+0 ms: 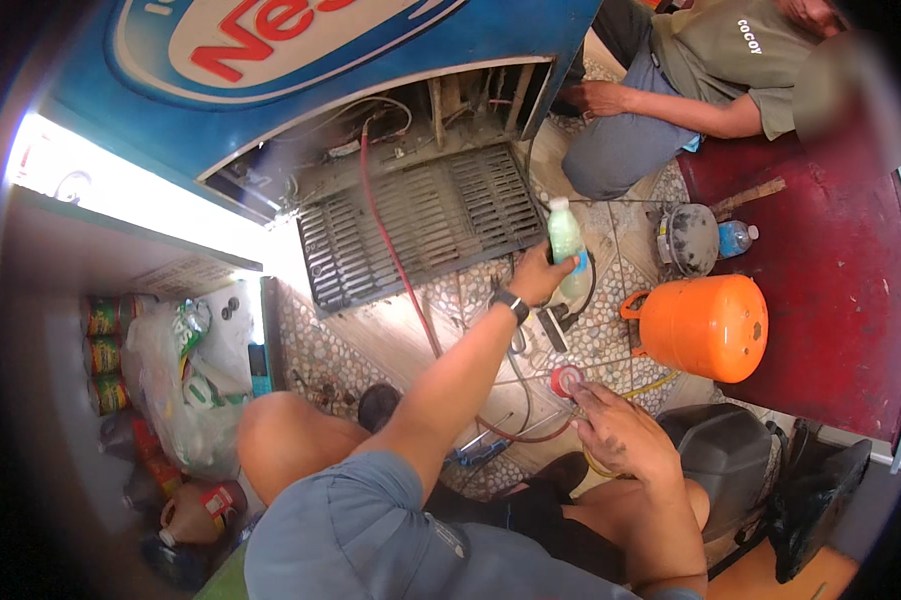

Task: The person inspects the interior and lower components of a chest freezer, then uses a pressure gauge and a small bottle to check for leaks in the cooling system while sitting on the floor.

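Along the left side, a clear plastic bag [171, 400] lay near a handled jug [196, 515]. Next, we had a slotted black grille [431, 215] crossed by a red hose [389, 245]. Our left hand [541, 275] gripped a white-capped plastic bottle [565, 237] of pale green liquid over the pebble-patterned floor [593, 338]. A red-rimmed disc [566, 380] was at the fingertips of our right hand [623, 430]; we could not tell whether they closed on it. Farther right, an orange cylinder [706, 328] was near a round, grimy container [691, 240].
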Motion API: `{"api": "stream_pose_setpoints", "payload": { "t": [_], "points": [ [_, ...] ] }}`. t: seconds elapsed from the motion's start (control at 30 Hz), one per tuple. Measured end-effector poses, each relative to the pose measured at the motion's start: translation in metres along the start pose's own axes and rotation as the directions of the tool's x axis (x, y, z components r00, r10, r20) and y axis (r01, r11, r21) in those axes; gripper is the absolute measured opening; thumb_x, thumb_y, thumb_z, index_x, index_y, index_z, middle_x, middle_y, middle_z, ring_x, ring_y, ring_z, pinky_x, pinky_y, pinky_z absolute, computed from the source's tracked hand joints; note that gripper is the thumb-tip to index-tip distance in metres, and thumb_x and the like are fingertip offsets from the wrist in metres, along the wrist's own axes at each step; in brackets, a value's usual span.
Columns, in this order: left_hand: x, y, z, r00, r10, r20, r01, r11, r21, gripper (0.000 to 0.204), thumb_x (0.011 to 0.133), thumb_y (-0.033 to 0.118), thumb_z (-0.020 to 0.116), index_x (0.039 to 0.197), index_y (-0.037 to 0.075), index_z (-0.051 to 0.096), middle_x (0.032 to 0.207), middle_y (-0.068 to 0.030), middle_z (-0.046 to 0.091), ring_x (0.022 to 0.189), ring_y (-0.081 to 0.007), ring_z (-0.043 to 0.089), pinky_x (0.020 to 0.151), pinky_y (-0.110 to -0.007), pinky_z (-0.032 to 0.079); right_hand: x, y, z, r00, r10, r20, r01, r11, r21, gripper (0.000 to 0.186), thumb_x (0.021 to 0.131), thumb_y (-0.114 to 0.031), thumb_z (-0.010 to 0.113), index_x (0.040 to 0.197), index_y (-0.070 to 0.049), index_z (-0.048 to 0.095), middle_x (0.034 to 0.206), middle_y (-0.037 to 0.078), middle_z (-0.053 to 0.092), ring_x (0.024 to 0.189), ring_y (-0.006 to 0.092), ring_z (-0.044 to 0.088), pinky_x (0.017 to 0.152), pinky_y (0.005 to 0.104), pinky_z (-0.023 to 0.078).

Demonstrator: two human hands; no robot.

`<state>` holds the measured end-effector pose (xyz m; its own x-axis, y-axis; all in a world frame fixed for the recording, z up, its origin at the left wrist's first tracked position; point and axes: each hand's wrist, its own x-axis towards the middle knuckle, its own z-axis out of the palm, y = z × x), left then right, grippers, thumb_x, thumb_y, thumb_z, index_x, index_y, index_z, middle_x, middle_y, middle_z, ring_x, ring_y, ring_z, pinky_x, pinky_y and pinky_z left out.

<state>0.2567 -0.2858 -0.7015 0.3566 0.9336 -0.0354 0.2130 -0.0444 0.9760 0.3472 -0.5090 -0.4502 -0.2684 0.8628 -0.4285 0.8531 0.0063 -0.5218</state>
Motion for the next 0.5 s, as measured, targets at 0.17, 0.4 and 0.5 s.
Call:
{"api": "stream_pose_setpoints", "payload": {
  "t": [0.17,0.4,0.5],
  "points": [
    [-0.003,0.010,0.004,0.989,-0.145,0.041,0.151,0.972,-0.181,0.044,0.098,0.032,0.071,0.126,-0.001,0.062,0.114,-0.0192,0.074,0.102,-0.0351,0.073,0.085,-0.043,0.058,-0.008,0.000,-0.015,0.951,0.309,-0.014,-0.309,0.950,-0.049,0.049,0.098,-0.020,0.059,0.141,0.004,0.052,0.141,0.026,0.056,0.128,0.0429,0.057,0.108,0.0466,0.048],
    [0.005,0.025,0.010,0.995,-0.075,0.060,0.075,0.997,0.008,0.061,0.093,0.046,0.072,0.131,-0.001,0.060,0.116,-0.0289,0.070,0.114,-0.0416,0.067,0.097,-0.048,0.052,-0.028,-0.003,-0.003,0.946,0.324,0.009,-0.323,0.945,-0.060,0.050,0.099,-0.020,0.058,0.143,0.003,0.050,0.142,0.027,0.055,0.129,0.0445,0.055,0.108,0.0471,0.048],
    [0.002,0.003,0.005,0.985,0.160,0.058,-0.168,0.968,0.185,0.052,0.092,0.041,0.073,0.123,0.001,0.063,0.122,-0.0285,0.068,0.115,-0.0405,0.067,0.096,-0.049,0.052,-0.009,-0.009,-0.005,0.957,0.285,0.058,-0.283,0.958,-0.039,0.049,0.098,-0.020,0.058,0.142,0.002,0.051,0.141,0.026,0.056,0.128,0.0445,0.055,0.107,0.0474,0.048]
  ]
}}
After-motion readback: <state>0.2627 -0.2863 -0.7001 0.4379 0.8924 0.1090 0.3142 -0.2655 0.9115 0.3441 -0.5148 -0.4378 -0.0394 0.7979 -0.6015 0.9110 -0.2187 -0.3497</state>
